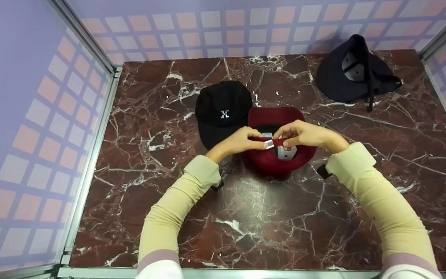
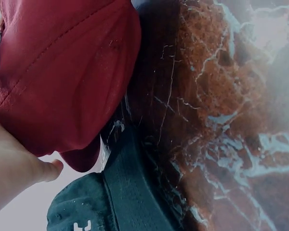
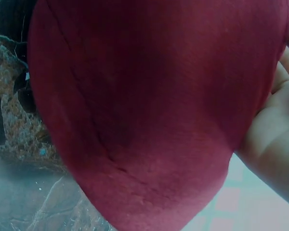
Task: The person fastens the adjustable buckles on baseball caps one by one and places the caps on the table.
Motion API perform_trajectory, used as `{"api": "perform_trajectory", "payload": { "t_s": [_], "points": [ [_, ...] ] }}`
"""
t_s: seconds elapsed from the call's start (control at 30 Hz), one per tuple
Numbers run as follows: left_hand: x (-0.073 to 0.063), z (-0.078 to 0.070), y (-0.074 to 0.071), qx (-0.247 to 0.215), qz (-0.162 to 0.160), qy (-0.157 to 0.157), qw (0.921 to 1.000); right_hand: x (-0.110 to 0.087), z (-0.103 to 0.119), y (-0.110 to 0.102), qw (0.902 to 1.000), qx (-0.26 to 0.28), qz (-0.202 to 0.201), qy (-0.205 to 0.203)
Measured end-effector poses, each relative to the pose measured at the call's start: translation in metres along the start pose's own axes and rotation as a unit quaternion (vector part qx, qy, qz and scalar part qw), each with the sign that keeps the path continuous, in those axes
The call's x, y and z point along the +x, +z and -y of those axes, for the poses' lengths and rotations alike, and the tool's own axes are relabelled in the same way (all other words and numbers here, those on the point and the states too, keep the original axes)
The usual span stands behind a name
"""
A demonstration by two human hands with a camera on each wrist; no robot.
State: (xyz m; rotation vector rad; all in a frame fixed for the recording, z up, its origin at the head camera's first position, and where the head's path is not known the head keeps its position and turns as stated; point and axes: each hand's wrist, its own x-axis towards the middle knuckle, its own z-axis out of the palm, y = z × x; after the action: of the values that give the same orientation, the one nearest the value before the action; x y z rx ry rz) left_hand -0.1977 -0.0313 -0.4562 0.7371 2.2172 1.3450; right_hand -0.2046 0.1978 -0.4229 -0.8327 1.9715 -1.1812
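Mid-frame, the left hand (image 1: 242, 140) and right hand (image 1: 306, 135) pinched the red cap's (image 1: 273, 164) strap (image 1: 278, 142). A black cap (image 1: 223, 100) lay left of it; a navy cap (image 1: 333, 73) sat upper right.

The white tag (image 1: 269, 144) was too small to read; the right-wrist view's edges cropped the red cap (image 3: 149, 106).

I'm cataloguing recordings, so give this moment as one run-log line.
left grip: pinches strap; right grip: pinches strap; red cap: opening faces up; black cap: left of red cap; dark cap: far right
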Motion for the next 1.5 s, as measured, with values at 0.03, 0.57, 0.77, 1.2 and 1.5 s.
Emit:
{"api": "perform_trajectory", "payload": {
  "t_s": [0.03,0.57,0.77,1.2,1.5],
  "points": [
    [0.0,0.001,0.0,-0.008,-0.003,0.004,1.0,0.0,0.0,0.001,1.0,0.005,-0.003,0.001],
    [-0.019,-0.018,-0.012,-0.047,0.015,-0.011,0.9987,-0.012,-0.003,-0.008,0.9986,-0.013,-0.049,0.016],
    [-0.021,0.004,-0.018,0.027,-0.02,0.019,0.9992,-0.028,-0.013,-0.02,0.9974,-0.024,-0.067,0.014],
    [-0.027,0.039,-0.019,0.152,-0.048,-0.005,0.9872,-0.055,-0.042,-0.027,0.9842,-0.123,-0.031,0.123],
    [-0.024,0.043,-0.01,0.263,-0.086,-0.005,0.9609,-0.049,-0.061,-0.015,0.9383,-0.292,-0.124,0.138]
  ]
}}
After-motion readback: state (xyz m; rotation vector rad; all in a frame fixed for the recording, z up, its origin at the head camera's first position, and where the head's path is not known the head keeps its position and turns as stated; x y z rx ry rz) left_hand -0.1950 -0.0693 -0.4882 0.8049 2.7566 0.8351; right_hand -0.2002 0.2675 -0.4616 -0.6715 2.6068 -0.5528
